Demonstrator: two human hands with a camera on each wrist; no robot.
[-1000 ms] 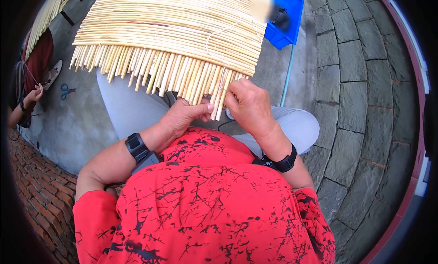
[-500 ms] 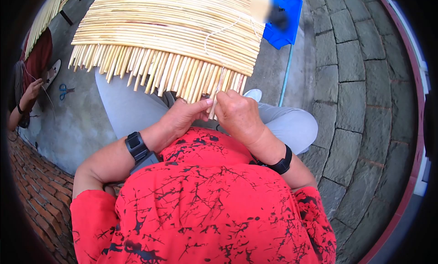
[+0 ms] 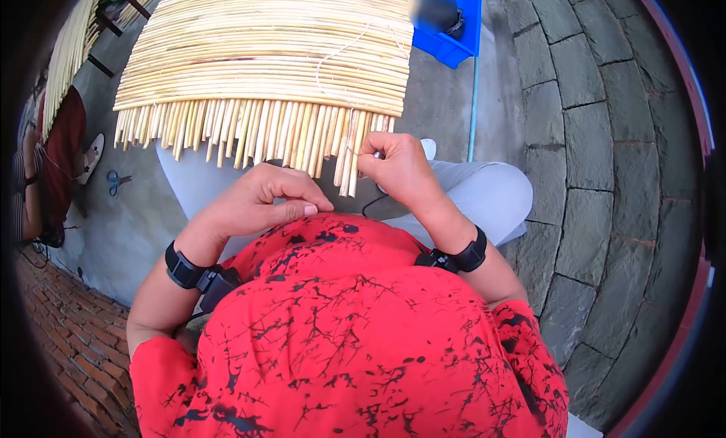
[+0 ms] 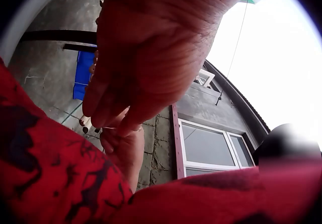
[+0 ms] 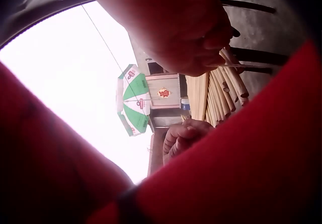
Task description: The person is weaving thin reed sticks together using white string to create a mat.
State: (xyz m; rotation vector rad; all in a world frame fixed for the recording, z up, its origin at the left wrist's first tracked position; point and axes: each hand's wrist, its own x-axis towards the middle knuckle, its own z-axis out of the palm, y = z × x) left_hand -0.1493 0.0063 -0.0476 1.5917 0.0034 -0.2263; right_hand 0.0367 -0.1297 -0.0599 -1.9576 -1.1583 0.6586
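A mat of pale sticks (image 3: 265, 60) lies before me, with a fringe of loose stick ends (image 3: 295, 132) along its near edge. At the fringe's right end, my right hand (image 3: 401, 166) is curled and pinches a thin string (image 5: 216, 64) that runs to the sticks. A small dark tip (image 5: 236, 32) pokes out from this hand; its kind cannot be made out. My left hand (image 3: 268, 200) is off the sticks, near the red shirt, with fingers loosely bent and nothing held. A white cord (image 3: 340, 52) lies over the mat's right part.
Behind the mat's right side stands a blue crate (image 3: 457, 41) with dark things in it. Blue-handled scissors (image 3: 115, 182) lie on the concrete at left, near another person's shoe (image 3: 92, 154). Stone paving (image 3: 605, 173) runs along the right.
My left hand has let go of the stick ends and drawn back left towards the shirt. The right hand has moved slightly up and right from the stick ends. The view has shifted a little.
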